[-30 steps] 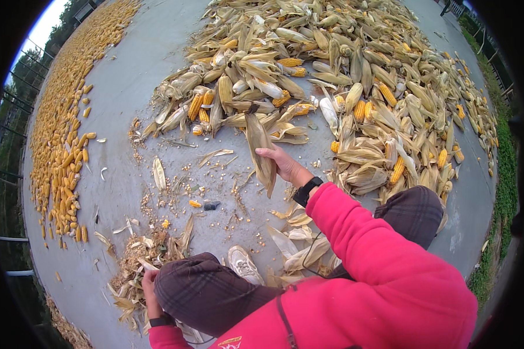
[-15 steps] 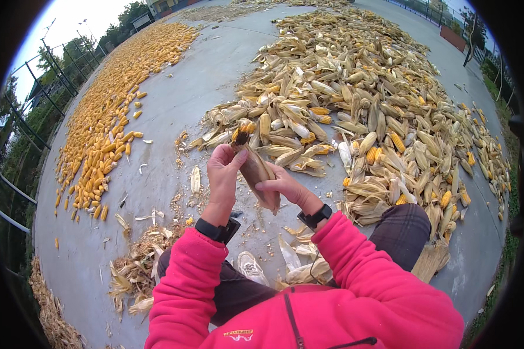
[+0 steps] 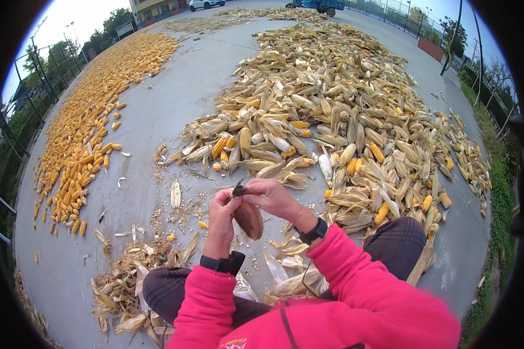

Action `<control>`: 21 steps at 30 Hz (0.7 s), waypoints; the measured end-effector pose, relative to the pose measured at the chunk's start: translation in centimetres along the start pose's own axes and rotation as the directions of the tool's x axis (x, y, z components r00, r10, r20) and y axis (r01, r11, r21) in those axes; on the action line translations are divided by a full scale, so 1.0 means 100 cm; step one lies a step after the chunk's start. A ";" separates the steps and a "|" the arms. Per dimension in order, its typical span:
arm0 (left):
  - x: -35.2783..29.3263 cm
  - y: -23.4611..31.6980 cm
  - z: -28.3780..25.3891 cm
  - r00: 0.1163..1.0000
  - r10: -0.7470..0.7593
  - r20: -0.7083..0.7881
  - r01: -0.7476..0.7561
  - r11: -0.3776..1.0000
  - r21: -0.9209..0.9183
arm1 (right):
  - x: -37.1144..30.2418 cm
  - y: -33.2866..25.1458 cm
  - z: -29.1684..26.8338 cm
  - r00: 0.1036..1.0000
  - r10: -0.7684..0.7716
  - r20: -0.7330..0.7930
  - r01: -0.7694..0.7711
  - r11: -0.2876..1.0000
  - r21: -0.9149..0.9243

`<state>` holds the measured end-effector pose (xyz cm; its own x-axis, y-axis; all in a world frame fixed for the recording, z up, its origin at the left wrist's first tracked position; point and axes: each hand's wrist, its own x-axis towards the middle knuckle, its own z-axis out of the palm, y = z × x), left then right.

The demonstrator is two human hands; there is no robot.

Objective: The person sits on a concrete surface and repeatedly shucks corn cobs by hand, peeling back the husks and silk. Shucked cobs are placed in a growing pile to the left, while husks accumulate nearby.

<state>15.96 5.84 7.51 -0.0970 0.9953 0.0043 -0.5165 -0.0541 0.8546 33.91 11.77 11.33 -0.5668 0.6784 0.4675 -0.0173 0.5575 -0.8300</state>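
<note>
A corn ear in a brownish husk (image 3: 248,222) hangs slanted between my two hands, its dark, dried tip pointing up. My left hand (image 3: 220,220) is closed around the upper left side, with the thumb near the tip. At the top, the fingers of my right hand (image 3: 271,199) pinch the husk beside that dark end. Both hands meet there, close together. Fingers cover the upper part of the ear, and no kernels show on it.
A large heap of unhusked corn (image 3: 332,110) spreads ahead and to the right. Husked yellow ears (image 3: 70,192) lie in a long band on the left. Loose husks (image 3: 128,285) are piled by my left knee. Scattered kernels (image 3: 163,221) dot the concrete between.
My right hand has moved from the husk's lower part up to the dark tip. The ear and both hands are lower in view, and the view has tilted upward.
</note>
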 end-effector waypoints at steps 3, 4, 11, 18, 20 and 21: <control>0.006 -0.006 -0.012 0.986 -0.112 0.124 0.116 0.993 -0.025 | 0.005 -0.003 -0.008 0.998 0.019 0.063 -0.017 0.999 -0.034; 0.008 -0.007 -0.014 0.979 -0.174 0.102 0.178 0.984 -0.027 | 0.005 -0.004 -0.008 0.992 0.094 0.090 -0.088 0.994 -0.064; 0.008 -0.018 -0.016 0.966 -0.156 0.205 0.160 0.987 -0.001 | 0.007 0.030 0.003 0.991 0.039 -0.128 -0.076 0.950 -0.303; 0.018 -0.028 -0.010 0.996 0.040 0.078 -0.050 0.992 0.120 | 0.008 0.096 0.035 0.690 0.660 -0.297 -0.339 0.657 0.674; 0.023 -0.034 -0.007 0.988 0.148 0.043 -0.154 0.971 0.180 | 0.000 0.115 0.055 0.720 0.637 -0.274 -0.144 0.523 0.840; 0.024 -0.037 -0.004 0.985 0.163 0.052 -0.170 0.964 0.205 | -0.001 0.125 0.062 0.663 0.715 -0.223 -0.227 0.475 0.850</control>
<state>17.30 8.36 4.11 -0.1357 0.9759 0.1707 -0.3070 -0.2052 0.9293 28.68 15.68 -0.94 -0.2045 0.9548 -0.2158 -0.5797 -0.2958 -0.7592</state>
